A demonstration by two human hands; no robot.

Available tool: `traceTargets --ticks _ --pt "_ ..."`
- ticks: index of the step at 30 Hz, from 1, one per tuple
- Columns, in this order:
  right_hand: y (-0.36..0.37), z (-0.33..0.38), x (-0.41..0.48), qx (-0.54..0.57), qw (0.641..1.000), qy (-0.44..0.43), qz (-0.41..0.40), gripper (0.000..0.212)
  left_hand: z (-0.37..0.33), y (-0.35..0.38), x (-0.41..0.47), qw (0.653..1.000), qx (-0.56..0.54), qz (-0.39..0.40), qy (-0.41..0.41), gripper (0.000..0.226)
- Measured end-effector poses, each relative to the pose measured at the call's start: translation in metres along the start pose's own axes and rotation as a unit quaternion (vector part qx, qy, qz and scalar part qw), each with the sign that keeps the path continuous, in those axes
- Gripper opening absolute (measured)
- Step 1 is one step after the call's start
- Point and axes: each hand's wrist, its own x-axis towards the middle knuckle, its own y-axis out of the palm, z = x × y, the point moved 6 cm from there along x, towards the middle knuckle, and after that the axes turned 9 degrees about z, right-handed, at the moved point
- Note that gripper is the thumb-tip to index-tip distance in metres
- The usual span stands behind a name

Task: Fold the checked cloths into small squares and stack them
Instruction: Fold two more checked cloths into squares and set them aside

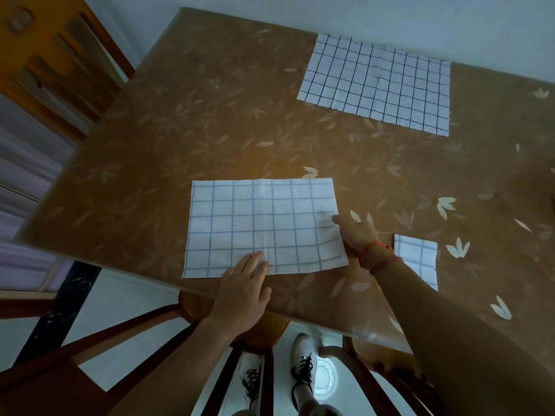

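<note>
A white checked cloth (pixel 258 226), folded into a wide rectangle, lies flat near the table's front edge. My left hand (pixel 243 292) presses flat on its near edge at the middle crease, fingers spread. My right hand (pixel 356 234) grips the cloth's right edge, thumb on top. A small folded checked square (pixel 416 255) lies to the right, partly hidden by my right forearm. At the far right of the table a larger checked cloth (pixel 378 82) lies spread out.
The table (pixel 180 130) has a brown leaf-patterned cover under a clear sheet. Wooden chairs (pixel 144 334) stand below its front edge by my feet. A wooden cabinet (pixel 51 55) is at the far left.
</note>
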Motion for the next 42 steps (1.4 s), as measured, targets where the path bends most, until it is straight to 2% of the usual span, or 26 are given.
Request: traceTargets --ticks 2,5,8,12,15,19,23,28,31,34,35,36,37,38,39,40,42 --pt "-0.003 -0.007 0.016 0.031 0.999 -0.006 -0.02 0.034 0.001 0.0 -0.001 1.0 -0.005 -0.008 0.003 0.055" --pt "-0.011 0.0 0.014 0.013 0.999 0.011 -0.041 0.032 0.003 0.0 -0.001 1.0 -0.012 -0.006 0.0 0.056" --pt "-0.011 0.001 0.017 0.018 0.999 0.017 -0.026 0.019 0.005 0.0 -0.002 1.0 -0.013 -0.012 0.003 0.058" --pt "-0.015 -0.008 0.008 0.039 0.998 0.039 -0.005 0.035 0.005 -0.002 -0.001 1.0 -0.006 -0.015 -0.002 0.063" --pt "-0.02 -0.024 -0.005 0.098 0.994 0.055 0.007 0.023 0.005 -0.005 0.005 1.0 0.017 -0.014 0.011 0.065" --pt "-0.022 -0.049 -0.028 0.166 0.983 0.059 0.051 0.007 0.0 -0.011 0.023 0.997 0.065 0.003 0.044 0.067" --pt "-0.015 -0.065 -0.053 0.226 0.963 0.103 0.1 0.004 -0.01 -0.017 0.034 0.994 0.104 0.004 0.035 0.071" --pt "0.005 -0.072 -0.076 0.288 0.94 0.109 0.147 0.012 -0.034 -0.015 0.025 0.997 0.075 -0.014 0.02 0.075" --pt "0.016 -0.061 -0.092 0.31 0.929 0.091 0.181 0.003 -0.035 -0.014 0.014 0.998 0.042 -0.047 -0.004 0.068" --pt "0.016 -0.04 -0.119 0.291 0.926 0.045 0.238 0.018 -0.032 -0.014 0.005 0.997 -0.03 -0.072 -0.009 0.058" --pt "0.011 -0.036 -0.128 0.284 0.932 0.028 0.223 0.061 -0.03 -0.014 0.002 0.995 -0.056 -0.077 -0.006 0.055" --pt "0.008 -0.038 -0.125 0.265 0.935 -0.01 0.237 0.039 -0.029 -0.016 0.0 0.994 -0.073 -0.08 -0.003 0.052" --pt "0.008 -0.037 -0.126 0.221 0.945 -0.019 0.239 0.035 -0.026 -0.016 -0.001 0.993 -0.087 -0.08 0.004 0.051" --pt "0.005 -0.043 -0.116 0.148 0.968 -0.029 0.198 0.032 -0.022 -0.016 -0.002 0.992 -0.104 -0.075 0.015 0.051" --pt "0.006 -0.053 -0.105 0.094 0.977 -0.037 0.189 0.031 -0.018 -0.015 -0.001 0.99 -0.122 -0.063 0.026 0.052" --pt "0.004 -0.064 -0.1 0.028 0.986 -0.016 0.167 0.03 -0.013 -0.012 -0.002 0.989 -0.138 -0.045 0.039 0.051" --pt "-0.01 -0.093 -0.101 -0.074 0.985 0.089 0.125 0.036 -0.004 -0.01 -0.004 0.986 -0.155 -0.013 0.065 0.05"
